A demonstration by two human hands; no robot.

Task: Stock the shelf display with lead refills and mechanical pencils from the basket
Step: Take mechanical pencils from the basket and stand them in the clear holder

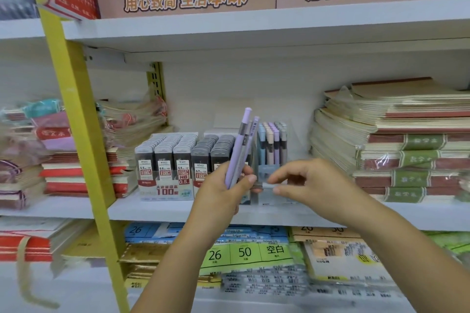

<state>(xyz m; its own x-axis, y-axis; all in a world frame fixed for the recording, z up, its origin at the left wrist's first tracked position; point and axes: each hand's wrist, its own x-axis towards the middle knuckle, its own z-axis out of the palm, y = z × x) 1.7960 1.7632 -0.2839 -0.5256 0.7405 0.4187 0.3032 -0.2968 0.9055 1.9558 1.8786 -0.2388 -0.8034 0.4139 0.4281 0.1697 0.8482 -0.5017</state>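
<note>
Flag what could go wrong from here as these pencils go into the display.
1. The left hand grips several purple pencils near their lower ends, tops fanned apart; one could slip out.
2. The pencil display looks nearly full, so pushing more in might jam or tilt those standing there.
3. The right hand works at the display's front, close to the front of the shelf; a nudge could shift it.

White shelves (178, 207), yellow upright (76, 114), stacked notebooks (396, 140)

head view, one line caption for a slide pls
Left hand grips lilac mechanical pencils before the pencil display, right hand alongside, lead refills stocked beside it.
</note>
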